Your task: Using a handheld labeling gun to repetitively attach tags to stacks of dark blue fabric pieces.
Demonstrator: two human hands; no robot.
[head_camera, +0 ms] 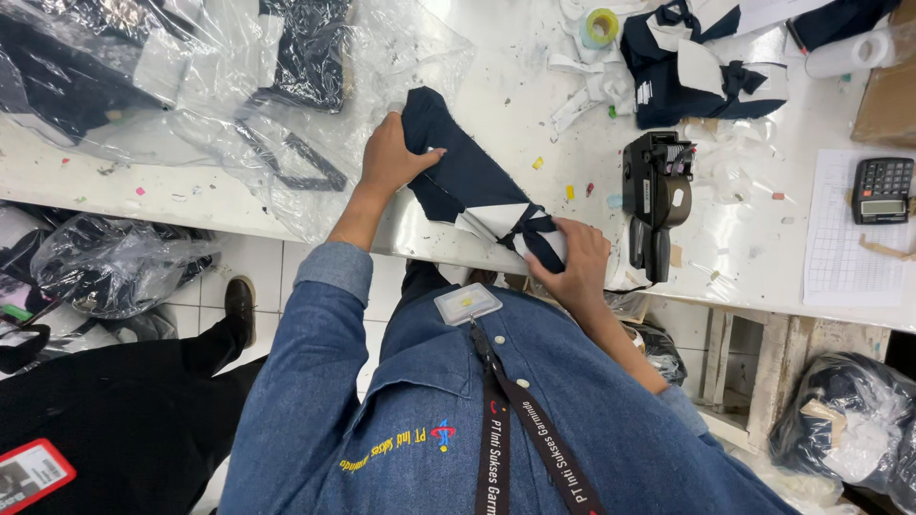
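Garment factory packing table (496, 105): bagged clothes (114, 262), price-label gun (656, 205).

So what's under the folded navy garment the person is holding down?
The navy garment lies on the white table, near its front edge. The left hand presses one end and the right hand the tied end. Anything beneath the cloth is hidden.

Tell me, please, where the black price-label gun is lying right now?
In the head view the black label gun lies on the white table, right of the folded navy garment and near the right hand, with the calculator farther right.
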